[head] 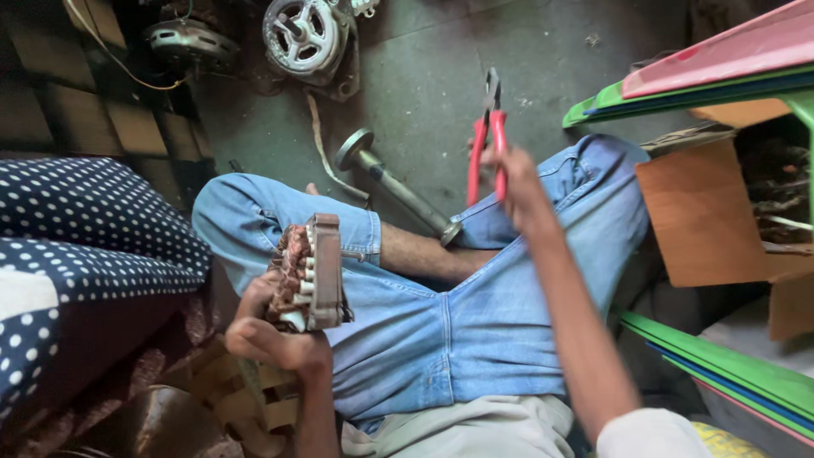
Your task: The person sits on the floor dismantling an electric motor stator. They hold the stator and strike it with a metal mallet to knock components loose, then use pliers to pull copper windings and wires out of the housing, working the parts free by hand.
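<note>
The right hand [515, 180] is clamped around the red handles of the pliers [487, 140], which point up and away from the body, their dark metal head over the concrete floor [441, 93]. Whether the tips of the pliers are shut is too small and dark to tell. The left hand [270, 326] is closed on a stator [309, 271], a rusty block of stacked plates with copper windings bulging on its left side; the fingers wrap under and behind it, so its lower edge is hidden. The stator sits over the left thigh, against the blue jeans [449, 331], near the left knee.

On the floor between the crossed legs lies a steel shaft [398, 188] with a round flange at its far end; its near end disappears behind the right knee. At the far edge of the floor, two motors [301, 34] sit partly cut off by the top of the view, in deep shadow, with a cord trailing from them. A dotted cushion [76, 237] fills the left side, cut off by the edge. On the right, stacked coloured panels [721, 64] and a brown board [704, 212] run out of view; what lies behind the board is too dark to make out.
</note>
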